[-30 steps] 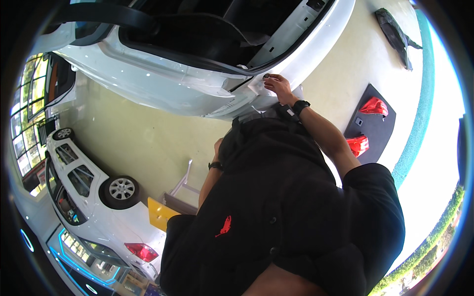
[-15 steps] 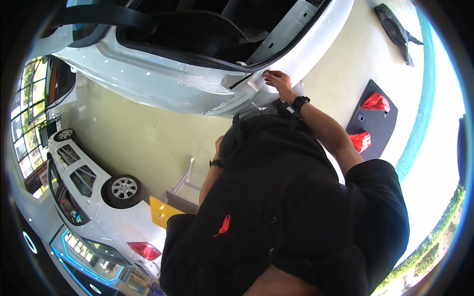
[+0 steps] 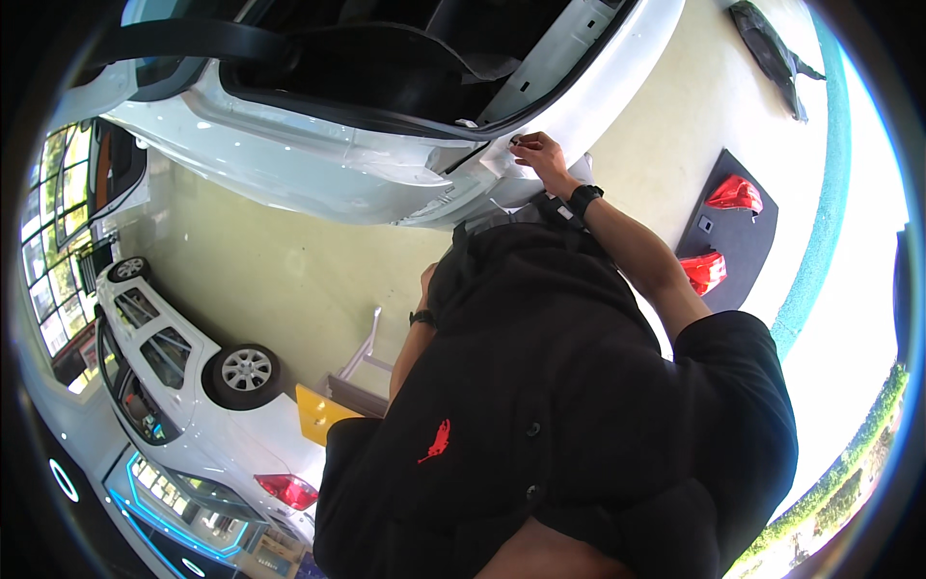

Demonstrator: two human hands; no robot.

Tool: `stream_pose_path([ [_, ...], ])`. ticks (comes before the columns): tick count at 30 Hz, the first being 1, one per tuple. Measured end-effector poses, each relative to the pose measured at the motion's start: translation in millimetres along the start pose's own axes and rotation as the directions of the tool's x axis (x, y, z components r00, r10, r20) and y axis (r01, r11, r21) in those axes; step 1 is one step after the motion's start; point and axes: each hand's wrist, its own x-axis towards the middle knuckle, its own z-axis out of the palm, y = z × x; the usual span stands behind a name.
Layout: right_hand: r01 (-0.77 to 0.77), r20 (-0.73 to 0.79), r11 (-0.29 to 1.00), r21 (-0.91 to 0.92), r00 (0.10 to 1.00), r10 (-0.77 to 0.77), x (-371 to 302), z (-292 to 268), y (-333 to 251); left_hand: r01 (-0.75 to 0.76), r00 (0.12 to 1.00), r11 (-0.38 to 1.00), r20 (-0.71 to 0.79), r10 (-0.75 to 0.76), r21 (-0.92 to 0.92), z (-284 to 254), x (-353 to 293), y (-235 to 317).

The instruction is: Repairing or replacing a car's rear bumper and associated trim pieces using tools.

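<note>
A: Where is the work, exactly?
B: At the rear corner [image 3: 492,183] of the white car [image 3: 323,174], top centre of the frame. The right hand [image 3: 540,159] is there, fingertips gathered at a small dark piece [image 3: 514,143]. It's too small to tell whether that is pinched or fixed to the body.
A: And the left hand [image 3: 427,280]?
B: Near the middle of the frame, well apart from the right and mostly hidden by the black shirt [image 3: 579,386]. I can't tell whether it holds anything.
A: What looks done?
B: The boot [image 3: 357,82] stands open at the top. Two lamps lie off the car on a dark mat [image 3: 741,241], right of the frame: the upper red lamp [image 3: 736,194] and the lower red lamp [image 3: 706,272]. I'd judge this corner's lamp is out.
A: And left?
B: No lamp shows there, so the corner looks unfinished. The parked car [image 3: 231,425] at lower left has its tail lamp [image 3: 286,490] in place. The white car's other rear corner isn't clear enough to judge.
</note>
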Motion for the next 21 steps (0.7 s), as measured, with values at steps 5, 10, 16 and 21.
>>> stream_pose_path([
  [5,-0.011,-0.017,0.996,0.092,1.0,0.013,-1.4,1.5,-1.1,0.055,0.998,0.996,-0.023,-0.057,-0.069,4.5,-5.4,7.0],
  [10,-0.074,0.011,0.986,0.149,0.997,0.073,-0.3,1.6,-1.4,0.067,0.996,0.983,-0.038,-0.075,-0.169,4.5,-7.2,3.1],
  [16,-0.104,0.024,0.981,0.162,0.995,0.101,-0.3,1.3,-1.1,0.086,0.994,0.957,-0.036,-0.1,-0.277,5.0,-4.7,-2.2],
  [21,-0.065,0.052,0.996,0.06,0.997,0.061,-2.2,0.2,0.4,0.063,0.997,0.983,-0.021,-0.068,-0.175,1.8,2.0,-13.6],
])
